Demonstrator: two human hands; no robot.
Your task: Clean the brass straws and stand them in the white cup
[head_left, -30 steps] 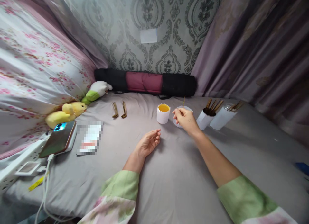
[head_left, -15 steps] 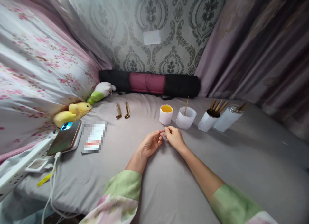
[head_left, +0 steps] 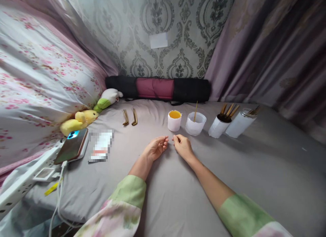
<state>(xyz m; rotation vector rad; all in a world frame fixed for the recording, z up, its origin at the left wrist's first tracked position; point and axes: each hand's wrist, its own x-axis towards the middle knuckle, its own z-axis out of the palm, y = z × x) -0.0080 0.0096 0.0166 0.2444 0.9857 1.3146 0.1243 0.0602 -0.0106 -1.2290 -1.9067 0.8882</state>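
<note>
My left hand (head_left: pixel 156 148) hovers palm-up over the grey sheet, its fingers curled in and thumb close to the index fingertip. Any small thing between them is too small to make out. Just right of it, my right hand (head_left: pixel 182 148) is closed in a pinch, its content also hidden. A narrow gap separates the two sets of fingertips. Beyond them stand a white cup with a yellow-orange inside (head_left: pixel 174 123) and a whitish tub (head_left: pixel 195 127) with a thin stick (head_left: pixel 195 111) in it.
Two white-wrapped containers (head_left: pixel 216 128) (head_left: pixel 239 125) hold thin brown sticks at right. Two bundles of bent brass-coloured rods (head_left: pixel 125 118) (head_left: pixel 134 117) lie left. A phone (head_left: pixel 72 147), power strip (head_left: pixel 30 172), blurred packet (head_left: pixel 102 147) and plush toys (head_left: pixel 83 119) line the left side. A long black-and-maroon bag (head_left: pixel 155 88) lies behind.
My fingertips, touching before, have come apart. The left hand has moved slightly left. The view has shifted a little; the cups and rods stay where they were.
</note>
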